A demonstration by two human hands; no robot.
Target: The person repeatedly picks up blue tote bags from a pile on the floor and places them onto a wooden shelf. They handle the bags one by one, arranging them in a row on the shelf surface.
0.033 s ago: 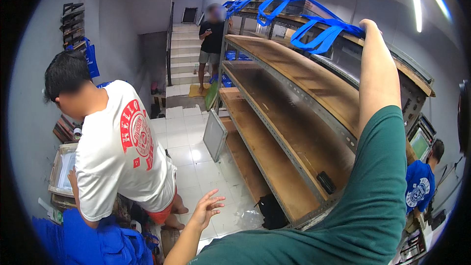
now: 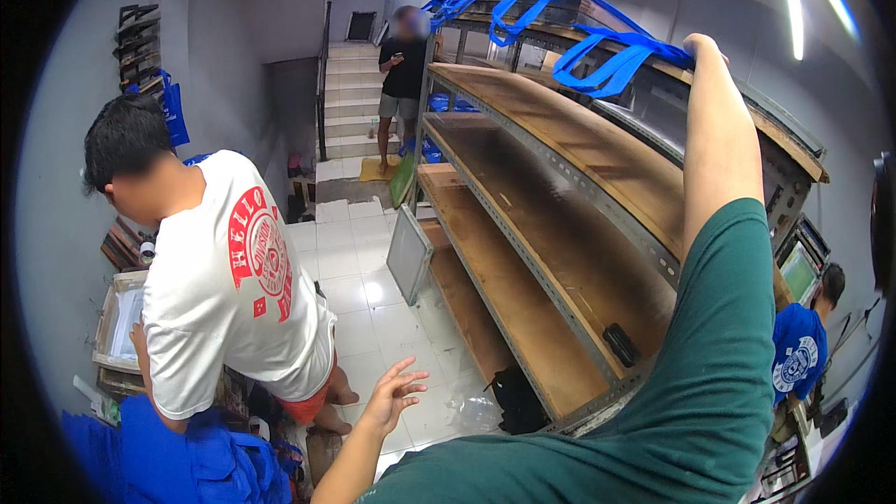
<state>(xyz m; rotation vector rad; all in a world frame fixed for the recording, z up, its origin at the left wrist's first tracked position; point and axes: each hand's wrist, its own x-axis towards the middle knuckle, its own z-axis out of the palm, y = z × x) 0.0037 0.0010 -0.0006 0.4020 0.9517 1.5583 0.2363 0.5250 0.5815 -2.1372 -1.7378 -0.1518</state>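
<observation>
**Blue bags on the top shelf**

Nothing has visibly shifted since the earlier frame: right hand (image 2: 702, 45) stays raised at 1 o'clock, left hand (image 2: 392, 397) stays low at 7 o'clock, fingers spread and holding nothing. Whether the right hand grips anything I cannot tell; it rests against the blue fabric bags (image 2: 611, 61) on the top tier of the shelf rack (image 2: 560, 224). These bags look light, soft and floppy, best taken by their handle loops. Count: two bunches of bags there, four shelf tiers, three other people nearby.
</observation>
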